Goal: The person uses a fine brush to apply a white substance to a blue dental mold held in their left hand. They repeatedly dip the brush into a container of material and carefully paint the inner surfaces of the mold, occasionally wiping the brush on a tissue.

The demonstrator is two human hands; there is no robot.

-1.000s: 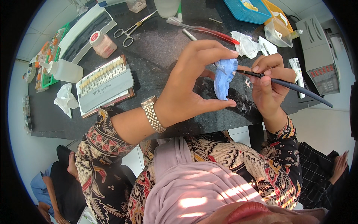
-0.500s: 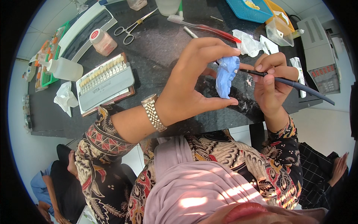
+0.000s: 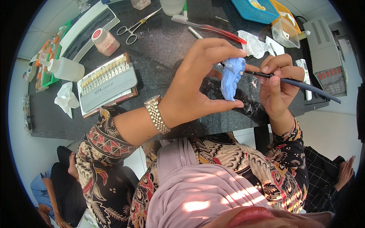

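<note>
A blue dental cast (image 3: 230,81) is held on edge between the thumb and fingers of my left hand (image 3: 194,81), which wears a metal watch (image 3: 156,114) at the wrist. Its row of teeth faces right. My right hand (image 3: 280,81) pinches a slim dark-handled brush (image 3: 308,88) like a pen. The brush's tip end points left at the toothed side of the cast; whether it touches cannot be made out. Some of my left fingers are hidden behind the cast.
On the dark worktop (image 3: 159,57) lie a tooth shade guide (image 3: 108,85), a pink powder jar (image 3: 105,41), scissor-handled forceps (image 3: 133,29), a red toothbrush (image 3: 213,28), crumpled tissue (image 3: 252,43) and a white squeeze bottle (image 3: 66,70). A blue basket (image 3: 254,13) stands far right. Other people sit at both sides.
Hardly anything differs. The cast and my left fingers have shifted very slightly to the right; both hands keep their grip.
</note>
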